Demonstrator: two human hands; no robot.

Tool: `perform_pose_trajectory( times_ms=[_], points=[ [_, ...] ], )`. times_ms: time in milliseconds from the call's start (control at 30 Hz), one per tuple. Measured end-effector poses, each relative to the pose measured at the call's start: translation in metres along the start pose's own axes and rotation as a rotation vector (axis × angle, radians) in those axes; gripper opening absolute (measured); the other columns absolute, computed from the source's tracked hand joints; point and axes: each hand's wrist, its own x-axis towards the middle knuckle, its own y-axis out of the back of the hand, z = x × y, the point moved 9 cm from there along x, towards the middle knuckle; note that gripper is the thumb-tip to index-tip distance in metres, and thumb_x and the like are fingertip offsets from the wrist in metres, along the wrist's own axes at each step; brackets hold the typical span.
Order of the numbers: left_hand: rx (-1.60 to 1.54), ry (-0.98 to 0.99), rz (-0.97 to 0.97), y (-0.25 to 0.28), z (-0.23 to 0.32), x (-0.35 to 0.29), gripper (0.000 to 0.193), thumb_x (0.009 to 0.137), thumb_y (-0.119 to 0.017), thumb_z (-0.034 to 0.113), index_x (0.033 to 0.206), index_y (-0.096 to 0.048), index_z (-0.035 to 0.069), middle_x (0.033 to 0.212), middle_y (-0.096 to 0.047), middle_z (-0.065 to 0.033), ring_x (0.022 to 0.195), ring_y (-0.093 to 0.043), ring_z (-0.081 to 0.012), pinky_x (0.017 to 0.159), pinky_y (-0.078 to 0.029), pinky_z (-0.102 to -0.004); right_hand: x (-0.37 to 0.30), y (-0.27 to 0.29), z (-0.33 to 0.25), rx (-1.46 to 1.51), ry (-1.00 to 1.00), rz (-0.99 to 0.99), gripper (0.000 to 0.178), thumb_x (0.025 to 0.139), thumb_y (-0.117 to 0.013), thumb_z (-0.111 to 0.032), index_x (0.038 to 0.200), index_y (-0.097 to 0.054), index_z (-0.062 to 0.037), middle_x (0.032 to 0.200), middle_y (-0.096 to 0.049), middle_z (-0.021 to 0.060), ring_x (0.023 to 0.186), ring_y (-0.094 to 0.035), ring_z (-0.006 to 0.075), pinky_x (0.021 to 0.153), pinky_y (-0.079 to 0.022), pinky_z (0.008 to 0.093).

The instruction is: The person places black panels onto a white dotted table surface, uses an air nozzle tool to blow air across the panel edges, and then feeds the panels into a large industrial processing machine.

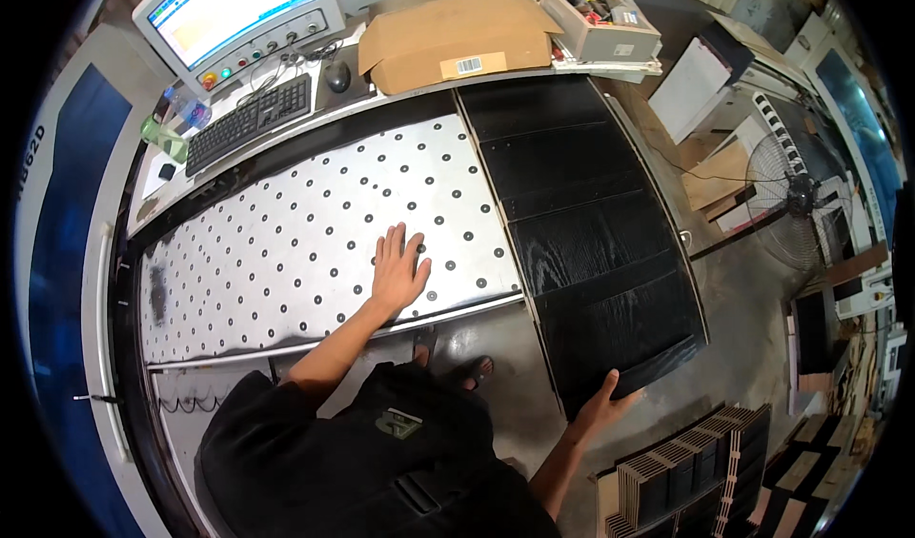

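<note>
My left hand [398, 269] lies palm down with fingers stretched on the white worktable [315, 219], whose top is dotted with dark round fittings. To the right of it rests a long black wood-grain panel [596, 223], crossed by several raised bands and edged with a pale strip along its left side. At the panel's near end my right hand [607, 406] grips the edge, thumb on top and the other fingers underneath, mostly hidden. That end juts out past the table's front edge.
A monitor [238, 19], a keyboard [250, 123], a mouse [336, 77] and a cardboard box [462, 38] stand along the back. Behind the panel is a tool box [600, 23]. A floor fan [799, 195] is at right, and stacked dark boards [686, 471] stand at lower right.
</note>
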Motion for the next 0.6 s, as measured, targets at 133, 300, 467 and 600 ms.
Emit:
perform_pose_trajectory(
  times_ms=[133,300,467,600],
  points=[
    [0.024,-0.012,0.025,0.000,-0.002,-0.005,0.054,0.097,-0.062,0.034,0.143,-0.052,0.007,0.156,-0.037,-0.0336,0.147,-0.032,-0.0525,0.122,-0.023,-0.0641,-0.003,-0.013,-0.013,0.007,0.001,-0.026,0.080,0.100,-0.068,-0.027,0.158,-0.028,0.0103,0.160,-0.039,0.0281,0.145,-0.042,0.0393,0.122,-0.031,0.0442],
    [-0.018,-0.032,0.096,-0.003,0.000,-0.006,0.053,0.097,-0.061,0.035,0.142,-0.054,0.007,0.155,-0.039,-0.0338,0.147,-0.033,-0.0521,0.122,-0.023,-0.0637,0.005,-0.008,-0.004,0.154,0.079,-0.029,0.080,0.097,-0.070,-0.018,0.158,-0.027,0.0102,0.160,-0.038,0.0284,0.142,-0.045,0.0382,0.121,-0.034,0.0437],
    [-0.012,-0.074,0.113,-0.007,-0.020,-0.030,0.055,0.099,-0.061,0.035,0.145,-0.055,0.006,0.157,-0.039,-0.0315,0.148,-0.035,-0.0504,0.123,-0.025,-0.0619,0.009,-0.018,-0.004,0.011,0.036,-0.072,0.085,0.101,-0.069,-0.033,0.157,-0.026,0.0136,0.159,-0.038,0.0312,0.142,-0.046,0.0377,0.121,-0.034,0.0406],
    [-0.117,-0.260,0.020,0.001,-0.003,-0.103,0.058,0.097,-0.063,0.034,0.148,-0.054,0.008,0.162,-0.038,-0.0255,0.150,-0.034,-0.0466,0.124,-0.024,-0.0607,0.035,0.024,0.082,0.342,-0.089,-0.055,0.070,0.107,-0.044,-0.045,0.156,-0.038,0.0042,0.160,-0.043,0.0211,0.142,-0.045,0.0312,0.116,-0.035,0.0394]
  ],
)
